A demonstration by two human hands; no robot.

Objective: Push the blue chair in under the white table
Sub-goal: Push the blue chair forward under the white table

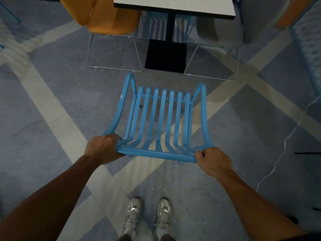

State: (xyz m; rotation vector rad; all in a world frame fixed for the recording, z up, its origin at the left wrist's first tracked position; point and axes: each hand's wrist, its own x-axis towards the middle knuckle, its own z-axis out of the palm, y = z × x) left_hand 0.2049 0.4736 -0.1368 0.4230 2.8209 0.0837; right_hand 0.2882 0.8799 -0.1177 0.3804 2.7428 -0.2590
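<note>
The blue chair (162,119), made of slatted metal, stands on the floor in front of me with its back toward me. My left hand (102,148) grips the left end of its top back rail and my right hand (212,161) grips the right end. The white table (175,5) is at the top of the view, on a black post with a square black base (165,55). The chair's front edge lies just short of that base, and the seat is outside the tabletop.
An orange chair (107,16) with a thin wire frame stands at the table's left side, a grey chair (224,28) at its right. Another blue slatted chair (156,25) shows beyond the post. My two shoes (147,218) stand behind the chair on the patterned floor.
</note>
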